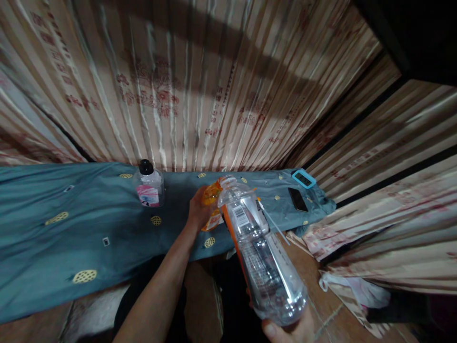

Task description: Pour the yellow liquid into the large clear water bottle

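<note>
My left hand (200, 208) is wrapped round an orange see-through bottle (211, 193) above the cloth-covered surface. In my right hand (294, 328), at the lower right, is the base of a large clear plastic bottle (262, 257) with a barcode and an orange strip along its side. This bottle lies tilted, its neck pointing away from me beside the orange bottle's top. Whether the two bottles touch, I cannot tell. A thin white stick (274, 224) shows along the clear bottle's right side; what holds it is hidden.
A clear bottle with a black cap and pink label (149, 186) stands to the left on the teal pineapple-print cloth (107, 205). To the right lie a dark phone (298, 199) and a blue-framed digital device (303, 178). Pleated curtains (200, 95) hang behind and at the right.
</note>
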The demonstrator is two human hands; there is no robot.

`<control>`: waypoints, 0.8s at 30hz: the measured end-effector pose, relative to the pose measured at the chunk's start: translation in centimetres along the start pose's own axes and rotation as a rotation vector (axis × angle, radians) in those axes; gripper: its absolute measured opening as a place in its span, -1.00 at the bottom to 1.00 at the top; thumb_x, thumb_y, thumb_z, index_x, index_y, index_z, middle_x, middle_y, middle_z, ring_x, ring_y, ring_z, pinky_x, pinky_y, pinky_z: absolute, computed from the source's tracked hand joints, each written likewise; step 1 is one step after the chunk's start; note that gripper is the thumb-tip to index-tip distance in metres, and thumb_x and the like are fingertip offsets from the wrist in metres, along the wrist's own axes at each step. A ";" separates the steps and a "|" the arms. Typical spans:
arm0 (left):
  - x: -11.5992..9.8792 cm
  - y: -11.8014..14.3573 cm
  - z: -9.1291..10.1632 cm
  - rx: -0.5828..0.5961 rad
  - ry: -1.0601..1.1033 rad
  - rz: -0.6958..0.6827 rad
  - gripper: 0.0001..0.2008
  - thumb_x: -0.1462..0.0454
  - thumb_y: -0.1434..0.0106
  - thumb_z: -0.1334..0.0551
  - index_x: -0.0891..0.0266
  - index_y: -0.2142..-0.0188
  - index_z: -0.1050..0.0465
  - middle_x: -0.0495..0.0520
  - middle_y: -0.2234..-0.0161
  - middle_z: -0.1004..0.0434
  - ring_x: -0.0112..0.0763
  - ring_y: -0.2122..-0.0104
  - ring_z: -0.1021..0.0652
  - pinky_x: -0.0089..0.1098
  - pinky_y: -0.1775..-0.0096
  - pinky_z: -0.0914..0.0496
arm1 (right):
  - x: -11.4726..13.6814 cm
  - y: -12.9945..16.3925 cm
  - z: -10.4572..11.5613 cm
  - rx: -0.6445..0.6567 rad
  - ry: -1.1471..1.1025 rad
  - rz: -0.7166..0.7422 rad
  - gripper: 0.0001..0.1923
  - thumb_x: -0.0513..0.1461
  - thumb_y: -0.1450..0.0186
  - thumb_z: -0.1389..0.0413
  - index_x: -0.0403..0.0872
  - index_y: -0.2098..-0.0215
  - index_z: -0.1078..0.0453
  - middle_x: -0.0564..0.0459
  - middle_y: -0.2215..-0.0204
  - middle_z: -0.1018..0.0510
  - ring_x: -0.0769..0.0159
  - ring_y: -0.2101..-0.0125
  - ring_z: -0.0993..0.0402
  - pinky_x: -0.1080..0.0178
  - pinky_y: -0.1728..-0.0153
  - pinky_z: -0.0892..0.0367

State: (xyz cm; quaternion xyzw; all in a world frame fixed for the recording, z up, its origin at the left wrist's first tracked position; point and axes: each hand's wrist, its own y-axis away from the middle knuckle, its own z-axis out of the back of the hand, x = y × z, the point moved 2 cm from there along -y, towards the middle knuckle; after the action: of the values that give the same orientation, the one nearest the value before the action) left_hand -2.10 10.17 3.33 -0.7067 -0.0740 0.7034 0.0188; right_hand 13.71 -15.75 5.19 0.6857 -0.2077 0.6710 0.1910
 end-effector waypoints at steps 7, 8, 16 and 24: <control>0.0 0.0 0.0 0.032 0.042 0.029 -0.64 0.15 0.03 -0.42 0.19 0.21 -0.53 0.03 0.25 -0.69 -0.18 0.21 -0.66 -0.24 0.12 -0.54 | 0.1 0.1 -0.1 -0.004 0.006 0.001 0.03 0.18 0.04 -0.46 -0.11 -0.23 -0.27 -0.02 0.41 -0.67 -0.20 0.12 -0.68 -0.04 0.13 -0.60; 0.0 0.0 0.0 0.037 0.051 0.036 -0.62 0.15 0.04 -0.42 0.19 0.20 -0.52 0.03 0.24 -0.69 -0.18 0.21 -0.66 -0.24 0.12 -0.54 | 0.1 0.1 -0.1 -0.014 -0.004 -0.009 0.04 0.18 0.07 -0.48 -0.11 -0.22 -0.28 -0.02 0.42 -0.67 -0.21 0.14 -0.68 -0.05 0.14 -0.60; 0.3 0.0 0.1 0.037 0.068 0.035 -0.59 0.14 0.05 -0.42 0.18 0.19 -0.51 0.05 0.24 -0.69 -0.17 0.23 -0.66 -0.24 0.16 -0.53 | 0.7 0.0 -0.4 -0.047 0.004 0.026 -0.03 0.18 0.09 -0.48 -0.08 -0.14 -0.36 -0.06 0.31 -0.70 -0.19 0.06 -0.65 -0.03 0.08 -0.58; 0.7 -0.1 0.1 0.044 0.068 0.015 -0.61 0.18 0.04 -0.42 0.17 0.17 -0.51 0.04 0.23 -0.70 -0.17 0.21 -0.67 -0.24 0.14 -0.55 | -0.8 0.0 0.2 -0.029 -0.072 -0.015 0.00 0.17 0.09 -0.49 -0.11 -0.16 -0.30 -0.15 0.21 -0.68 -0.18 0.02 -0.62 0.01 0.11 -0.56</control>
State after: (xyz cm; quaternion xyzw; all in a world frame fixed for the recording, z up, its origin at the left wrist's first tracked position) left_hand -2.17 10.37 2.63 -0.7300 -0.0528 0.6806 0.0316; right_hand 13.86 -15.84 4.38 0.7079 -0.2189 0.6416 0.1981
